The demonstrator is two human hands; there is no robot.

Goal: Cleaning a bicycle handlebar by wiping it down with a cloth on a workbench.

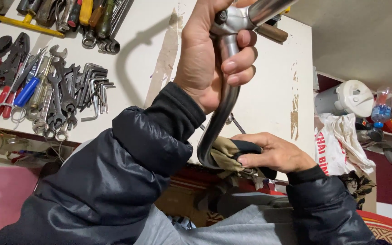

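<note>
While the curved metal tube (221,109) is clenched by the left hand (205,54), a rag (225,154) is pressed below that grip by the right hand (273,152); wrenches (64,95) lie well left on the tabletop (268,90).

Free room: bare white tabletop (268,90) behind grip, between left hand (209,54) and far table edge. Obstacles: curved metal tube (221,113) running from grip down to right hand (273,152) and cloth (225,154); wrenches and hex keys (75,90) well left of grip; screwdrivers (87,16) further up-left; clutter (355,113) right, beyond table edge.
</note>
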